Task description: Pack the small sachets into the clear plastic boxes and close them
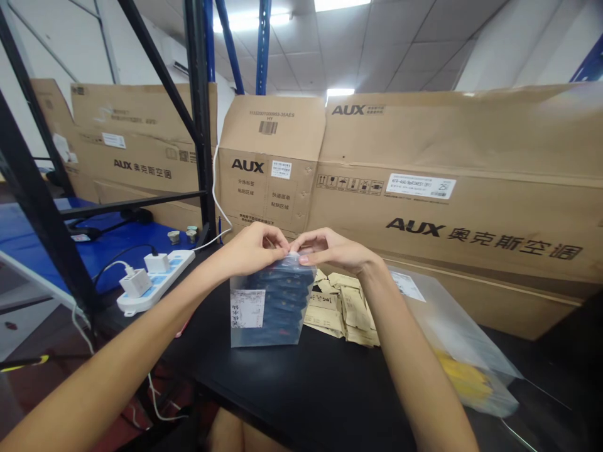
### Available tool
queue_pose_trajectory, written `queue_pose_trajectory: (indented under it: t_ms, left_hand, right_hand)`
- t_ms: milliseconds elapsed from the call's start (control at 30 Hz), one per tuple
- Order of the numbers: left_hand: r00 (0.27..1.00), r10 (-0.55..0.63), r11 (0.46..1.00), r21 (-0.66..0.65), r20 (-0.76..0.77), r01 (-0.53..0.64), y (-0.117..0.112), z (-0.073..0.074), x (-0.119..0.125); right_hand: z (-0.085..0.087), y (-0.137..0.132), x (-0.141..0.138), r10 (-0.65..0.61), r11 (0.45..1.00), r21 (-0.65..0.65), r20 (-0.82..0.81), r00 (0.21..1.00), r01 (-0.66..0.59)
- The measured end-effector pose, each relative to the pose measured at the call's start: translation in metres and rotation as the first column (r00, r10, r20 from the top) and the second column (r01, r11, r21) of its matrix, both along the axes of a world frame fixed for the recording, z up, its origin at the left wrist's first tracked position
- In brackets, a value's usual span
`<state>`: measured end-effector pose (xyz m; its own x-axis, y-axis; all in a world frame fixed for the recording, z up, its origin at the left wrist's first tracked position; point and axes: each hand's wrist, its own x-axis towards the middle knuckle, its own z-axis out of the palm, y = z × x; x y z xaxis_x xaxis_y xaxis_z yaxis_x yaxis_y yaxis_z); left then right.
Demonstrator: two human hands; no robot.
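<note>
A transparent plastic bag [272,302] stands upright on the black table top [301,389], packed with a stack of dark blue packets. A white printed label [247,308] is stuck on its front left. My left hand [254,249] and my right hand [330,248] both pinch the bag's top edge between fingers and thumbs, their fingertips almost meeting. Just right of the bag lies a loose pile of kraft paper envelopes [342,307]. Further right, past my right forearm, lies a larger translucent bag with something yellow inside [459,370].
A white power strip [155,280] with a plugged-in adapter and cables sits left of the bag, by a black metal shelf upright [200,113]. Small metal fittings [181,235] stand on a blue surface [108,251]. Large flattened AUX cardboard boxes [424,201] line the back.
</note>
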<state>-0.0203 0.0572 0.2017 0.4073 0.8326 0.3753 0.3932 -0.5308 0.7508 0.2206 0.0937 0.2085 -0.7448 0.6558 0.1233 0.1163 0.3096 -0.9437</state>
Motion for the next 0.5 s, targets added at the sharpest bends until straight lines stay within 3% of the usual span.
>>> queue_pose_trajectory:
  t_ms: [233, 400, 500]
  left_hand:
    - [0.978, 0.201, 0.972, 0.136, -0.063, -0.191, -0.007, 0.002, -0.043]
    - [0.988, 0.143, 0.981, 0.137, -0.055, -0.134, -0.019, -0.005, -0.059]
    - [0.99, 0.143, 0.983, 0.118, 0.016, -0.144, -0.021, -0.009, -0.055]
  right_hand:
    - [0.01, -0.008, 0.003, -0.096, 0.979, 0.187, 0.104, 0.99, 0.075]
    - [0.017, -0.02, 0.001, -0.211, 0.938, 0.307, 0.139, 0.967, 0.161]
    - [0.017, -0.033, -0.012, -0.256, 0.861, 0.468, 0.062, 0.965, 0.198]
